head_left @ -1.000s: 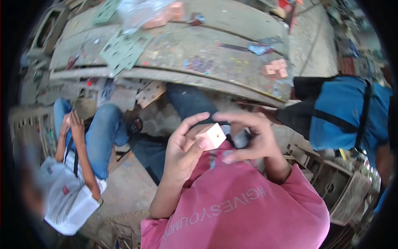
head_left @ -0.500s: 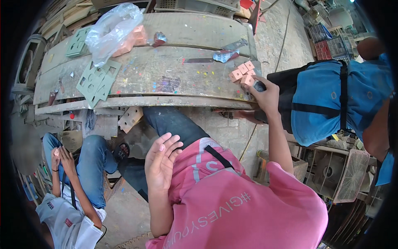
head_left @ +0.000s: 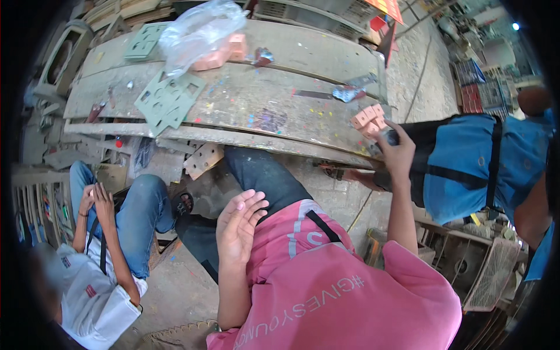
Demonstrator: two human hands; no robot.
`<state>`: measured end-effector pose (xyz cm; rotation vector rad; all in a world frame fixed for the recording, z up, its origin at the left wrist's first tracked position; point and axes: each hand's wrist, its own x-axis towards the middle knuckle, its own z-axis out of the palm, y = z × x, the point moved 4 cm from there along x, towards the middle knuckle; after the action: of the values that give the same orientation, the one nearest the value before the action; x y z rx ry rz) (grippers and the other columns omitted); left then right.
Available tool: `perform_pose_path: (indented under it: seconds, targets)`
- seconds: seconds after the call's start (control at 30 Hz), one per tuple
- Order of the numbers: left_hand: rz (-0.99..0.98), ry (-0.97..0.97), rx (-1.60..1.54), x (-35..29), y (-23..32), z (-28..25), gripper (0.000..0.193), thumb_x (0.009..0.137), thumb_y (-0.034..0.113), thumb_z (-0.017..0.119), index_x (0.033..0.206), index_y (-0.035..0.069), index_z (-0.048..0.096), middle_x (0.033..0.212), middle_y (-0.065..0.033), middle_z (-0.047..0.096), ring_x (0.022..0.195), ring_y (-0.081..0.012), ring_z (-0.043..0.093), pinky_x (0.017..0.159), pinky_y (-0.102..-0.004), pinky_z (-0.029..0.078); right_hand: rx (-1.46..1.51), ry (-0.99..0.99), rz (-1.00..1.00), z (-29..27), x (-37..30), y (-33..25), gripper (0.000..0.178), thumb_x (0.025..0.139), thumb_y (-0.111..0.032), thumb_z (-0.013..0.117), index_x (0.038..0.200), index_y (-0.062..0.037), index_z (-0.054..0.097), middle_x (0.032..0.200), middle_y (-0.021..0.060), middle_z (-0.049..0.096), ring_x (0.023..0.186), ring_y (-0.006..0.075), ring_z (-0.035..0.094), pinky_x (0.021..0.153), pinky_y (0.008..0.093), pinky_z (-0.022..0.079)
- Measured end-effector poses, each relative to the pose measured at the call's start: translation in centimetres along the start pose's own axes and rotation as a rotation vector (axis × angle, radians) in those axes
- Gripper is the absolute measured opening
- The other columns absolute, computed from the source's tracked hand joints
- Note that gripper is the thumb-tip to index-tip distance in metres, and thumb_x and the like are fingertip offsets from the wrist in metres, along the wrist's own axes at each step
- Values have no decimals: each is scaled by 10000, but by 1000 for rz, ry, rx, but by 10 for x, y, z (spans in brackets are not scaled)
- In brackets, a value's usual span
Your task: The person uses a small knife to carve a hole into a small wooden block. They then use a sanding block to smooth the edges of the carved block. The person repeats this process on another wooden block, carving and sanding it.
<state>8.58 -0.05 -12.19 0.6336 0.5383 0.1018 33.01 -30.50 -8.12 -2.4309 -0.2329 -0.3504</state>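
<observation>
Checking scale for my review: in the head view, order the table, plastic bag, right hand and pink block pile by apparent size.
1. Table, largest
2. Plastic bag
3. Right hand and pink block pile: too alike to rank

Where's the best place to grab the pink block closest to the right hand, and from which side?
I'd pinch the closest pink block by two opposite flat sides, thumb against fingers, probably coming from the person's side, where the right hand is. It looks cube-shaped, so flat faces should suit a pinch, and the other pink blocks crowd its far side.
</observation>
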Motion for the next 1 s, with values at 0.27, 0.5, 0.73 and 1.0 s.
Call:
perform_pose_path:
  seconds: [0.27,0.5,0.73,1.0]
  targets:
    - [49,72,-20,-10,12,-9,365,972,207,503,1215,-65,526,1178,-226,615,1058,-301,623,909,-390,497,454,-466,-33,106,51,-71,252,906,-240,652,967,3,674,767,49,637,684,79,550,545,248,419]
    - [123,151,-78,-26,22,-34,359,973,213,499,1209,-56,526,1168,-214,617,1064,-295,614,910,-394,493,386,-665,102,230,102,-118,329,805,-262,753,936,32,682,661,75,662,546,121,579,577,283,480]
    - [122,237,-119,-31,20,-57,346,971,208,499,1201,-49,528,1164,-209,619,1052,-294,617,910,-392,491,19,-224,-169,218,124,-134,425,755,-315,760,1043,-14,678,991,177,672,917,309,654,787,365,511]
    - [338,154,235,2,78,-18,294,974,146,487,1177,-56,555,1134,-203,633,1022,-262,632,891,-352,492,-109,-530,-684,240,145,-173,379,721,-149,682,1100,-130,682,1178,93,624,1069,311,587,975,442,396]
